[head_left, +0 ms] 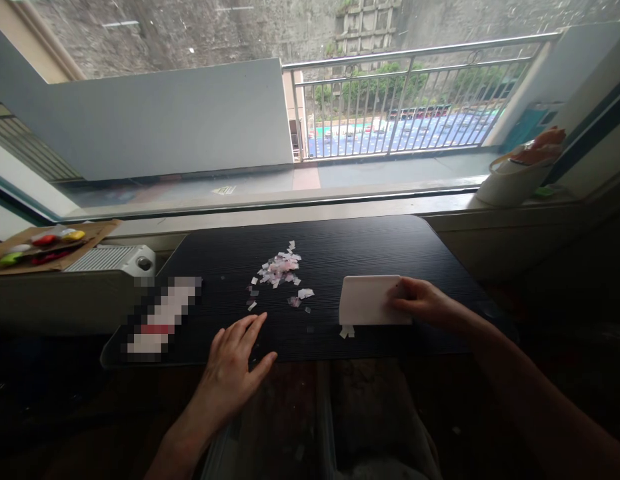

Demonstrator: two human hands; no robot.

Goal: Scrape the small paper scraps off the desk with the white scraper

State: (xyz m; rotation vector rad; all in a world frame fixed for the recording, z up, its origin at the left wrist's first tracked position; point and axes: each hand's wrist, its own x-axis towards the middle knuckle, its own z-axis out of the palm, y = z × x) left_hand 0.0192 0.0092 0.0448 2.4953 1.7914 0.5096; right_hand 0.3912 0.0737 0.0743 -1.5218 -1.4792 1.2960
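Across the wood-grained black counter (380,243), thin angular scraps (280,268) lie loosely heaped. To their right, the right hand (417,297) grips a smooth white rectangular piece (364,301); the left hand (234,360) splays its fingers.

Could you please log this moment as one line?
left hand: open at edge of black wood-grain table | right hand: holding white rectangular object | table: pale paper-like scraps, heaped and scattered
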